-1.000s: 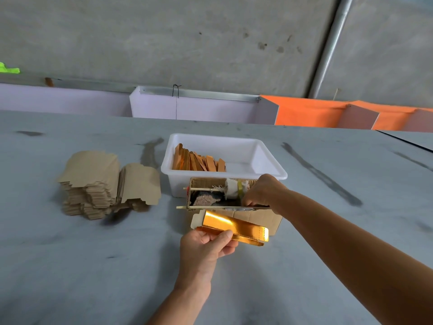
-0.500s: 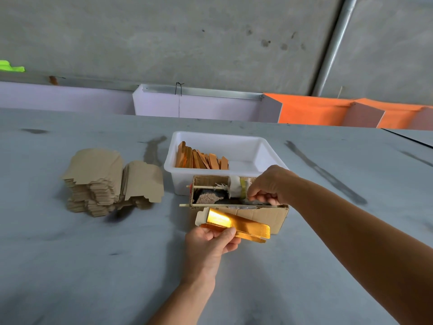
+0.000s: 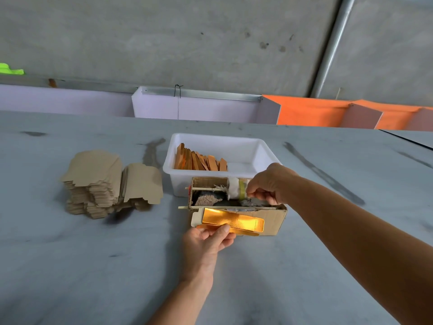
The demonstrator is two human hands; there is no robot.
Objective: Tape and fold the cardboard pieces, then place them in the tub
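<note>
1. The left hand [image 3: 208, 240], low in the middle of the frame, pinches the near edge of a gold cardboard piece [image 3: 233, 222] between thumb and fingers, holding it against the front of a small cardboard box [image 3: 273, 218]. A one-edge grip is thin; the piece could swing or slip as tape goes on
2. The right hand [image 3: 269, 184], just above and right of it, has its fingertips drawn together at a white tape roll [image 3: 235, 189] on a stick inside the box. It seems to be pulling a tape end, though the tape itself is too small to see. A hard tug could drag the light box, or the strip could tear short or stick to itself
3. Tape laid crooked would likely make the fold sit askew, since the shiny face looks slick
4. The white tub [image 3: 257, 148], in the middle of the frame behind the box, already holds a row of folded pieces [image 3: 199, 160] at its left end. A careless drop could knock them over
5. The stack of flat cardboard [image 3: 100, 184] at mid left sits well apart, and looks safe from a stray elbow
</note>
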